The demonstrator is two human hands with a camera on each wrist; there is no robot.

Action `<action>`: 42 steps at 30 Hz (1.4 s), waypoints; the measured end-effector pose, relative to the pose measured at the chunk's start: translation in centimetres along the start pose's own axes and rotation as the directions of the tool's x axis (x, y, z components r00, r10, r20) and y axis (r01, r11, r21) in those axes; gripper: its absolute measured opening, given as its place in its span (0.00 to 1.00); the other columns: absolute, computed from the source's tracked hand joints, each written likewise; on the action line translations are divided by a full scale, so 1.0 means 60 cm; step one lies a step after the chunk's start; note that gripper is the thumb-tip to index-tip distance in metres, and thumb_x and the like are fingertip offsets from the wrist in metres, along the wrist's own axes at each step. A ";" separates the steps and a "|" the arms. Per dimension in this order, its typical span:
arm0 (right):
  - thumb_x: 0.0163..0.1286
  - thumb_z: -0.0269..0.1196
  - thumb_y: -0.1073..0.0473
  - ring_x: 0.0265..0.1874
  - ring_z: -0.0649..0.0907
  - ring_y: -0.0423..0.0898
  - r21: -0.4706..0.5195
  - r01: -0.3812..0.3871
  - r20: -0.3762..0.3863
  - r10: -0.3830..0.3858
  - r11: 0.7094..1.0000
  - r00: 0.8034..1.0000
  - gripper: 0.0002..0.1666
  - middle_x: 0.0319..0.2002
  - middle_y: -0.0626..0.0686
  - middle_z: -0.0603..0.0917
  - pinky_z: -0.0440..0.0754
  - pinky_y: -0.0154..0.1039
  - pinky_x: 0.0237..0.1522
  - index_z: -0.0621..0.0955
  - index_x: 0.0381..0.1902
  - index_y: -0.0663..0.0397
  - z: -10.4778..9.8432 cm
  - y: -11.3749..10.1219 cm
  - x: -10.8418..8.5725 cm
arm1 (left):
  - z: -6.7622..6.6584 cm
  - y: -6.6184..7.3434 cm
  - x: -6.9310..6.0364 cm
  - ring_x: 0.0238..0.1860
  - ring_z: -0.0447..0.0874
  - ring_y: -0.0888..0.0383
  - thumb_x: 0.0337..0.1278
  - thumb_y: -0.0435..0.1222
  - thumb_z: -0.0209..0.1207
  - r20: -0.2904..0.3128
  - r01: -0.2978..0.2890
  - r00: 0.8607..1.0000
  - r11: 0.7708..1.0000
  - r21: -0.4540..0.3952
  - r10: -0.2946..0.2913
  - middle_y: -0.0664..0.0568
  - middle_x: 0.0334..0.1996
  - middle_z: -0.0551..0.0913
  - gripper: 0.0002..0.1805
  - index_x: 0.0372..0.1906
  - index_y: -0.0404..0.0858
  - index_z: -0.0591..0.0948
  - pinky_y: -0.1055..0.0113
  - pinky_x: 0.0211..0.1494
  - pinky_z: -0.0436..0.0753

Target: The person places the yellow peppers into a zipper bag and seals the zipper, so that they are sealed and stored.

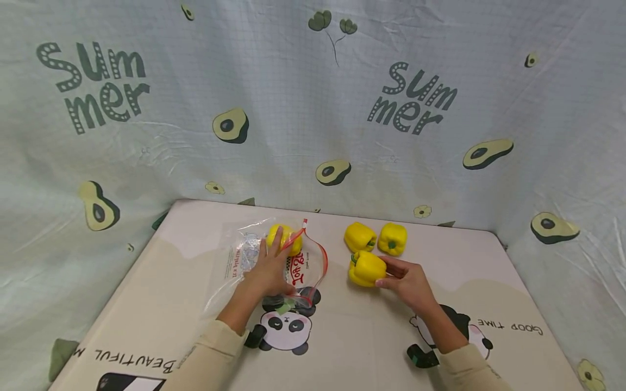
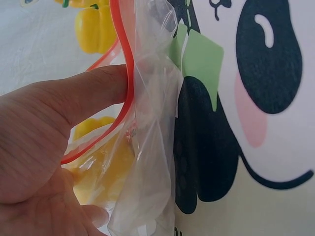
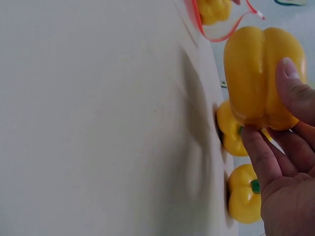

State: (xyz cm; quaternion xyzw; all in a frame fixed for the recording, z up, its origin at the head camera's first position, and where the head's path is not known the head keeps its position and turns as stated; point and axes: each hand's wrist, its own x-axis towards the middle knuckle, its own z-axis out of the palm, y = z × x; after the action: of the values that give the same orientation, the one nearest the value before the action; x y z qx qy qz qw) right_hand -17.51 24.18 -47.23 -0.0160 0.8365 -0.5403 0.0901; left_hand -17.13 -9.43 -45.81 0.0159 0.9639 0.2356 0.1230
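A clear zip bag with a red-edged mouth and printed lettering lies on the table. Inside it sits a yellow bell pepper, partly covered by my left hand. That hand's thumb and fingers are spread at the bag's mouth, holding it wide; in the left wrist view the thumb presses against the red rim. To the right, my right hand grips another yellow bell pepper between thumb and fingers. In the right wrist view this pepper is off the table.
Two more yellow bell peppers, one on the left and one on the right, stand behind the held one. The table bears panda prints and lettering. A patterned curtain hangs behind it. A dark object shows at the lower left.
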 end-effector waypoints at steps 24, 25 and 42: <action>0.61 0.76 0.66 0.68 0.82 0.59 0.045 -0.002 -0.012 0.003 0.999 1.000 0.37 0.69 0.60 0.81 0.86 0.37 0.60 0.79 0.69 0.58 0.041 -0.016 0.013 | 0.001 -0.001 -0.002 0.86 0.31 0.32 0.40 0.41 0.82 0.003 -0.007 1.000 1.000 0.006 0.007 0.52 0.87 0.29 0.62 0.83 0.51 0.60 0.12 0.60 0.61; 0.61 0.76 0.66 0.68 0.82 0.59 0.043 -0.004 -0.014 0.005 0.999 1.000 0.37 0.68 0.60 0.82 0.86 0.37 0.60 0.80 0.69 0.57 0.043 -0.017 0.014 | 0.002 -0.002 -0.002 0.86 0.32 0.32 0.40 0.41 0.82 -0.001 -0.010 1.000 1.000 0.005 0.010 0.52 0.87 0.30 0.62 0.83 0.50 0.60 0.11 0.59 0.61; 0.61 0.76 0.68 0.67 0.83 0.59 0.068 0.015 -0.036 -0.012 0.998 0.999 0.36 0.67 0.60 0.83 0.84 0.44 0.63 0.80 0.68 0.57 0.095 -0.033 0.018 | 0.002 0.002 0.001 0.86 0.30 0.33 0.40 0.42 0.82 0.012 0.007 1.000 1.000 0.010 -0.007 0.53 0.87 0.28 0.62 0.83 0.51 0.60 0.12 0.59 0.62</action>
State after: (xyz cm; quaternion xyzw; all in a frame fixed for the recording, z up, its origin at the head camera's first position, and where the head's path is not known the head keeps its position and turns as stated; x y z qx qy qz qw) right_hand -17.75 18.09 -47.88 -0.0089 0.8190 -0.5693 0.0718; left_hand -17.17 -9.30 -45.88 0.0146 0.9644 0.2302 0.1297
